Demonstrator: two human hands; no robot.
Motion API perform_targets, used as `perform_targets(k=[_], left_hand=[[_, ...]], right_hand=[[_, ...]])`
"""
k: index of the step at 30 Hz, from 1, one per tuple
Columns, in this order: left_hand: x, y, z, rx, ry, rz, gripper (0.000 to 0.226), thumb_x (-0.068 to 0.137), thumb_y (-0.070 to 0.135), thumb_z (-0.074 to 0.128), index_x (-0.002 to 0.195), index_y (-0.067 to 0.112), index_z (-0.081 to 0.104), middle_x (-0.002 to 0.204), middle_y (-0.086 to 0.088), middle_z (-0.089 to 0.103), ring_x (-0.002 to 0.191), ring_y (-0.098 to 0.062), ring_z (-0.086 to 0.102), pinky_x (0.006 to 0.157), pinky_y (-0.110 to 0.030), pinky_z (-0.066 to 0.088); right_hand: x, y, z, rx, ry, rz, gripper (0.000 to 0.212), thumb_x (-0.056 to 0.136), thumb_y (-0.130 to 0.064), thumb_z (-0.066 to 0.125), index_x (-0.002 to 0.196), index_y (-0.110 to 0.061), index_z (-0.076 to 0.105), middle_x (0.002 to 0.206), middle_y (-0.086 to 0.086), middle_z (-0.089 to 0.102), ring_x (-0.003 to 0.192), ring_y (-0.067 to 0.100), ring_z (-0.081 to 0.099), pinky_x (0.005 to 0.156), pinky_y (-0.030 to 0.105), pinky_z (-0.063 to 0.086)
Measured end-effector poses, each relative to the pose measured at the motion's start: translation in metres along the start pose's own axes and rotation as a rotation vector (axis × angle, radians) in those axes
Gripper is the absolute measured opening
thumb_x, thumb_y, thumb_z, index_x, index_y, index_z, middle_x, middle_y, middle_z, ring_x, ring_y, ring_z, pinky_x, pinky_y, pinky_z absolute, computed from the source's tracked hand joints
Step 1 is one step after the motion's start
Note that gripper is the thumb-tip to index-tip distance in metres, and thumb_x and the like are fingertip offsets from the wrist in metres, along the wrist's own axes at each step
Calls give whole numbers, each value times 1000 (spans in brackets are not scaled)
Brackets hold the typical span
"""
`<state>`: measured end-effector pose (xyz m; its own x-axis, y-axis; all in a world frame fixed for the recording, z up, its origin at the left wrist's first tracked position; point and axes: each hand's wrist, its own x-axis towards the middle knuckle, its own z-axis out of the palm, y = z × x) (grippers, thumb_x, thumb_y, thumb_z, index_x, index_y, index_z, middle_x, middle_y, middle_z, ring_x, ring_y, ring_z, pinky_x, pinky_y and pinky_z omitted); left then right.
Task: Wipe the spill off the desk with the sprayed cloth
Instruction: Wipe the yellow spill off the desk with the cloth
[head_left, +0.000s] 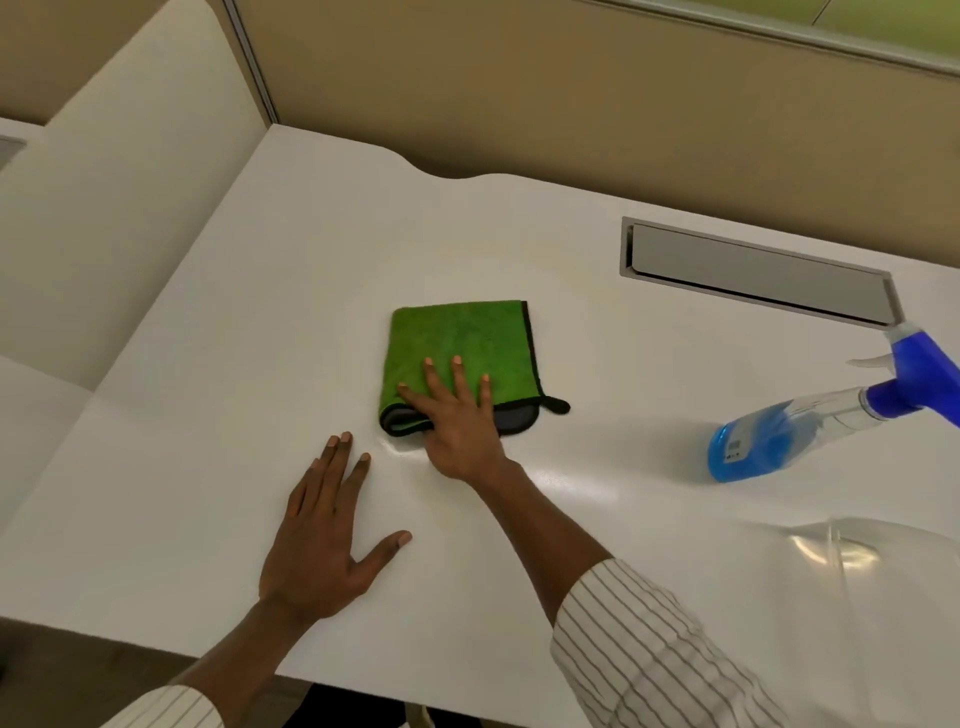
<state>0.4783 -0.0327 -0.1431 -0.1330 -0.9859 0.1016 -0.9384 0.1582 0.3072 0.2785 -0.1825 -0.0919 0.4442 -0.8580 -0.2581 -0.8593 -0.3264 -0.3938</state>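
Note:
A folded green cloth (457, 343) with black trim and a grey underside lies in the middle of the white desk (208, 364). My right hand (457, 415) presses flat on the cloth's near edge, fingers spread across the green fabric. My left hand (327, 530) rests flat on the bare desk to the left of the cloth, fingers apart, holding nothing. A faint wet sheen shows on the desk just in front of the cloth. No distinct spill stands out.
A spray bottle (789, 431) with blue liquid and a blue trigger head stands at the right. A clear glass (852, 551) sits near the right front. A grey cable hatch (753, 270) is set into the desk behind. Beige partition walls close the back and left.

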Motion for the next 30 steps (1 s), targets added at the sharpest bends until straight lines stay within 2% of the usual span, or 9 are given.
perform_targets(k=[4, 9, 13, 20, 25, 28, 30], left_hand=[[2, 0, 0, -1, -12, -18, 108, 99, 84, 49, 177, 14, 24, 189, -9, 13, 176, -24, 11, 139, -48, 22], [4, 0, 1, -12, -7, -9, 108, 98, 84, 49, 176, 13, 27, 190, -6, 10, 176, -25, 12, 139, -47, 21], [2, 2, 2, -11, -2, 3, 108, 98, 83, 50, 175, 11, 29, 190, -7, 9, 176, -27, 12, 139, -47, 20], [3, 6, -1, -24, -23, -4, 108, 99, 83, 49, 176, 10, 27, 190, -7, 8, 177, -27, 10, 141, -45, 16], [2, 6, -1, -37, -24, -19, 108, 98, 83, 50, 176, 11, 28, 190, -7, 8, 176, -28, 11, 140, -50, 21], [2, 3, 0, -40, -14, -21, 109, 98, 85, 49, 176, 13, 27, 190, -5, 7, 176, -27, 11, 139, -51, 23], [2, 2, 0, -33, -7, -20, 108, 98, 85, 49, 176, 13, 28, 190, -5, 8, 176, -27, 11, 139, -50, 23]], right_hand=[[-1, -23, 9, -31, -49, -108, 73, 96, -17, 54, 162, -39, 31, 178, 1, 5, 162, 37, -10, 124, 67, -13], [-35, -17, 14, -21, 4, -38, 79, 92, -16, 56, 163, -39, 29, 178, 0, 3, 163, 35, -13, 125, 69, -10], [-100, -5, 27, 24, 58, 66, 82, 88, -12, 48, 163, -40, 28, 178, -2, 1, 162, 35, -16, 126, 69, -8], [-202, 31, 38, -22, 37, 180, 99, 80, -7, 44, 162, -53, 15, 175, -14, -11, 160, 25, -25, 129, 63, -3], [-186, 52, 21, 30, 73, 314, 98, 80, -4, 45, 162, -51, 18, 174, -12, -12, 161, 28, -22, 128, 65, -5], [-158, 41, 22, 31, 109, 390, 91, 87, -8, 48, 164, -46, 18, 176, -6, -10, 161, 34, -19, 126, 70, -5], [-145, 27, 26, 13, 108, 371, 87, 90, -11, 46, 165, -44, 15, 177, -3, -9, 160, 38, -20, 125, 71, -5]])
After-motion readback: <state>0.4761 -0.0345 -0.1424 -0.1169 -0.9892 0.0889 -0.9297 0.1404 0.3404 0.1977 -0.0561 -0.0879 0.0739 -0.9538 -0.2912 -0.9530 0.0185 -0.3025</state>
